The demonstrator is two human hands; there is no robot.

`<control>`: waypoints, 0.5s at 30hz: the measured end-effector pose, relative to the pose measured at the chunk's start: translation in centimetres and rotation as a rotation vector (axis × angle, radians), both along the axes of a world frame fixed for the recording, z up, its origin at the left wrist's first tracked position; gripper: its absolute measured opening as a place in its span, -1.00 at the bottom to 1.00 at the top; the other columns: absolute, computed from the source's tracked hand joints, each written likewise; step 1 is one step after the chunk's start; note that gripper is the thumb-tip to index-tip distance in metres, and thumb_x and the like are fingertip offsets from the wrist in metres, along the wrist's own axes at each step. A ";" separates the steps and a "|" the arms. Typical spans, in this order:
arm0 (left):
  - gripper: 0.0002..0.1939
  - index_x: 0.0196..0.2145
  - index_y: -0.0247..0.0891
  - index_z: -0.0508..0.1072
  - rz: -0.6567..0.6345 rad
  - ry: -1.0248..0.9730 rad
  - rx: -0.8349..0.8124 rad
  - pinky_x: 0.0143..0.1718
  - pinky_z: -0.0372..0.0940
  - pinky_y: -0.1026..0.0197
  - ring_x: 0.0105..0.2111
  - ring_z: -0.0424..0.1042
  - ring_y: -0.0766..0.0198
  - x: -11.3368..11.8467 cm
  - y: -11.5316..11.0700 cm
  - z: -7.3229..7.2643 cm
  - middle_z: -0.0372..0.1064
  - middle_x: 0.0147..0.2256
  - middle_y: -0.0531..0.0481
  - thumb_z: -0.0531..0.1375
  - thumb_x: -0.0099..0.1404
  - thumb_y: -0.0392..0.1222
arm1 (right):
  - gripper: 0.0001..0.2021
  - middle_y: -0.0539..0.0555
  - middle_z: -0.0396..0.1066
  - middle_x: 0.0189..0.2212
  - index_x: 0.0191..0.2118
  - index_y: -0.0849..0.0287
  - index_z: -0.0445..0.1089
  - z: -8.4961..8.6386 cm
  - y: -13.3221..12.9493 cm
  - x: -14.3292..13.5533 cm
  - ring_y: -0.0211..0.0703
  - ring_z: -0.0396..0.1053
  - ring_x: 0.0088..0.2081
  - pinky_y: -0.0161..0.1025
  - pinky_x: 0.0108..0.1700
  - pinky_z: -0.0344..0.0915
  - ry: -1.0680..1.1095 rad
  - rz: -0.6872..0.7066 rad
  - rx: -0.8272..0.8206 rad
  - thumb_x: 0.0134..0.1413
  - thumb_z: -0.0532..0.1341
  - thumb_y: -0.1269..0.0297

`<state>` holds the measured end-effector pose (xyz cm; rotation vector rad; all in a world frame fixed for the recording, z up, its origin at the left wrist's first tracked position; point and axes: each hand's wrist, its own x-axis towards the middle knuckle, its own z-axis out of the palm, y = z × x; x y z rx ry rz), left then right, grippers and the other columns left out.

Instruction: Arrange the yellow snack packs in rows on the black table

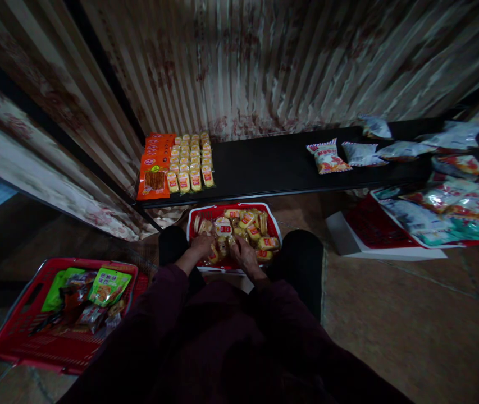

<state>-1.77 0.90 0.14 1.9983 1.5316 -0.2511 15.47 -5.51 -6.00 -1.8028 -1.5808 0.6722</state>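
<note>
Between my knees sits a red basket with a white rim [276, 221], holding several small yellow wrapped snack packs [268, 243]. My left hand [202, 247] reaches into its left part, fingers curled over a pack; what it grips, if anything, is hard to see. My right hand [243, 253] is in the middle of the basket, its fingers bent at a clear wrapper. A round wrapped pack [223, 226] lies between and just beyond the hands. On the black shelf [260, 165] ahead, similar yellow packs [189, 160] stand in rows beside orange packets [155, 163].
Puffy snack bags [328, 156] lie on the shelf's right part. A red basket of bags [454, 216] is at the right. On the floor at left, another red basket [16, 331] holds green pouches [109, 286] and other snacks. A pleated curtain [256, 67] hangs behind the shelf.
</note>
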 end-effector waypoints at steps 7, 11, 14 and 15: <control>-0.79 -0.25 -0.22 0.45 0.303 -0.308 -0.097 -0.28 0.30 0.26 -0.29 0.43 0.25 0.7 0.0 -1.5 0.46 -0.27 -0.02 0.24 0.10 -0.22 | -0.57 0.20 0.45 -0.08 0.02 0.22 0.31 0.1 0.1 0.5 -0.03 0.38 -0.03 -0.04 0.06 0.28 0.146 -0.191 0.041 0.15 -0.02 0.11; -0.75 -0.15 -0.28 0.42 0.636 -0.623 -0.179 -0.33 0.30 0.34 -0.33 0.43 0.34 1.3 0.1 -2.3 0.46 -0.28 -0.04 0.17 0.16 -0.30 | -0.53 0.21 0.35 0.04 0.09 0.20 0.27 0.3 0.1 0.5 -0.02 0.28 0.10 -0.01 0.15 0.19 0.189 -0.189 0.062 0.15 -0.01 0.08; -0.61 -0.04 -0.25 0.37 0.684 -0.701 -0.158 -0.29 0.31 0.34 -0.31 0.43 0.36 1.7 0.1 -2.5 0.45 -0.24 -0.03 0.17 0.14 -0.32 | -0.52 0.23 0.28 0.10 0.11 0.24 0.24 0.3 0.1 0.3 -0.03 0.17 0.18 0.00 0.20 0.12 0.171 -0.116 0.118 0.15 -0.03 0.10; -0.57 -0.01 -0.23 0.36 0.687 -0.712 -0.151 -0.28 0.32 0.33 -0.32 0.43 0.36 1.7 0.1 -2.6 0.45 -0.24 -0.03 0.19 0.12 -0.33 | -0.53 0.23 0.27 0.11 0.11 0.24 0.24 0.3 0.1 0.2 -0.03 0.14 0.20 0.00 0.21 0.10 0.158 -0.098 0.134 0.15 -0.03 0.12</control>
